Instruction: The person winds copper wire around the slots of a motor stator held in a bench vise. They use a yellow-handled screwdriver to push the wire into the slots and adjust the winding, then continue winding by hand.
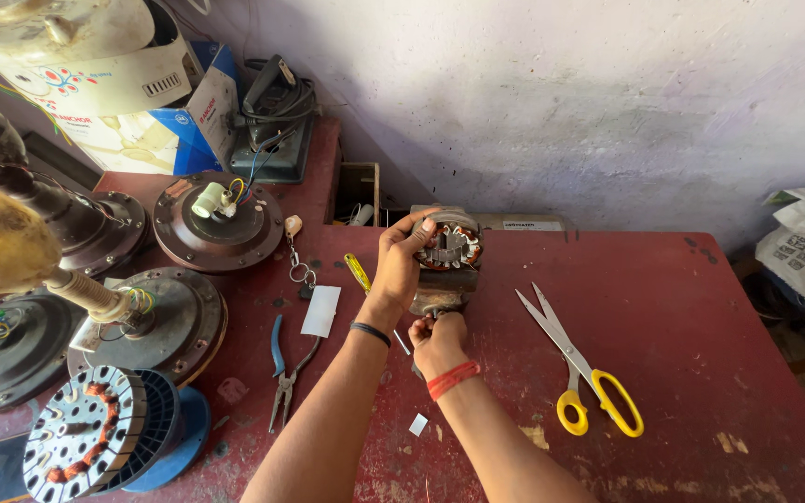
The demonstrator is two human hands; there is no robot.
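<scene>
One small motor stator with copper windings stands on edge near the middle of the red table, toward its back edge. The left hand is wrapped around the stator's upper left side, fingers curled over the top rim, holding it upright. The right hand sits just below, fingers pinched together at the stator's lower edge — whether something thin is caught between the fingertips cannot be told. A black band circles the left wrist, a red thread the right.

One pair of scissors with yellow handles lies open to the right of the hands, near but not touching. To the left lie one pair of blue-handled pliers, one yellow-handled screwdriver just beside the left wrist, one white card, and a key ring with a small tag. One tiny white scrap lies between the two forearms.

Further left, four dark round ceiling-fan motor housings crowd the table — one carries a white capacitor and coloured wires. One bare laminated stator rests on a blue spool at the near left corner. One blue and white cardboard box stands at the back.
</scene>
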